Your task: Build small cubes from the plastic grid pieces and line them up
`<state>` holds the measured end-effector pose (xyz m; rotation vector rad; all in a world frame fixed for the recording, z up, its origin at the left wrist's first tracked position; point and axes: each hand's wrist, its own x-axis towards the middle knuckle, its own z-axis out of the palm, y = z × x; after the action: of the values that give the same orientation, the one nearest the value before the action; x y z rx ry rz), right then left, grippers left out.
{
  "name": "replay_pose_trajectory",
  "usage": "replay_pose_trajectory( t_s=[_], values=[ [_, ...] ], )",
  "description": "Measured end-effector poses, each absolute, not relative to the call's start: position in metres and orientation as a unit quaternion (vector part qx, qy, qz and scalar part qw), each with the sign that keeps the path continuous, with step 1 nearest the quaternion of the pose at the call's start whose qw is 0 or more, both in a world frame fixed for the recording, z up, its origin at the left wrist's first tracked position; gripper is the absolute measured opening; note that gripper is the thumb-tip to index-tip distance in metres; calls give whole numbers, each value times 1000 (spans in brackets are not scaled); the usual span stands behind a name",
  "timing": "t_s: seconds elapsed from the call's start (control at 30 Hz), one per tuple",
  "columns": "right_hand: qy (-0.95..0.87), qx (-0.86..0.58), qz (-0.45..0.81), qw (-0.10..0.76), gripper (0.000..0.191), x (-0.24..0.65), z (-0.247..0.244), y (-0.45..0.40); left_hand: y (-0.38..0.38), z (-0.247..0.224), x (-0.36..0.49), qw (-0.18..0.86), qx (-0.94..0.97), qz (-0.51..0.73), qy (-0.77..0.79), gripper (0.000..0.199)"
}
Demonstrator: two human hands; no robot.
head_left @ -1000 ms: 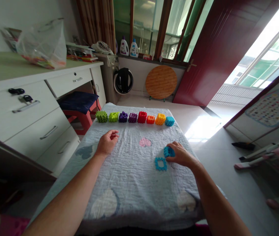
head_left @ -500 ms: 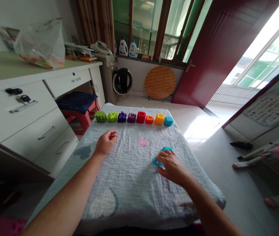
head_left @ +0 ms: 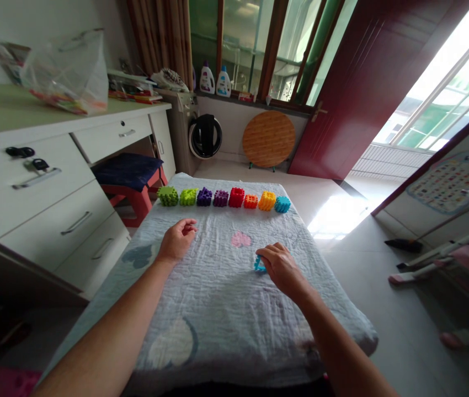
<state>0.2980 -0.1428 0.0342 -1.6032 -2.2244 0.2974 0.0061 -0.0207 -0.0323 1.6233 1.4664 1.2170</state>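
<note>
My right hand (head_left: 282, 268) is closed on a light-blue openwork toy block (head_left: 260, 263) over the right middle of the cloth-covered table (head_left: 218, 309). Most of that block is hidden behind the fingers. My left hand (head_left: 177, 240) rests on the cloth at the left, fingers loosely curled, and nothing shows in them. Along the far edge stands a row of notched cube blocks: a dark green one (head_left: 168, 196), a lime one (head_left: 188, 197), two purple ones (head_left: 204, 197), a red one (head_left: 236, 197), an orange one (head_left: 251, 202), a yellow one (head_left: 267, 201) and a blue one (head_left: 282, 204).
To the left are a white desk (head_left: 48, 160) and a red stool (head_left: 135, 196) with a dark cushion. Behind the table are a washing machine (head_left: 187, 127) and a round wooden board (head_left: 268, 138). A pink-and-white chair frame (head_left: 466, 256) stands at the right.
My right hand has moved slightly up and left, and the blue block has turned, with less of it showing. My left hand has stayed in place.
</note>
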Motion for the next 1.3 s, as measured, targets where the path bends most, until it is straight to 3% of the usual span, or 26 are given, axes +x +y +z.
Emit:
replay_pose_trajectory(
  t_s=[0.13,0.27,0.43,0.63,0.8,1.0,1.17,1.3],
  values=[
    [-796,-550,144,205,22,296,32,-140,-21,-31,7,312,615,461,558,34],
    [-803,-560,124,164,25,293,35,-141,-21,-31,7,315,614,464,556,35],
    [-800,-586,78,101,53,289,36,-147,-22,-30,7,308,620,458,557,35],
    [-802,-584,102,73,36,279,26,-148,-23,-29,7,301,621,453,564,35],
    [-798,-581,124,96,55,293,30,-150,-23,-28,7,298,622,448,568,35],
    [-748,-641,64,158,42,354,51,-137,-23,-29,7,301,623,447,568,36],
    [-757,-641,92,92,42,372,44,-129,-22,-30,7,305,621,445,569,36],
    [-754,-647,99,61,53,367,33,-130,-22,-30,6,297,624,443,571,35]
  ],
)
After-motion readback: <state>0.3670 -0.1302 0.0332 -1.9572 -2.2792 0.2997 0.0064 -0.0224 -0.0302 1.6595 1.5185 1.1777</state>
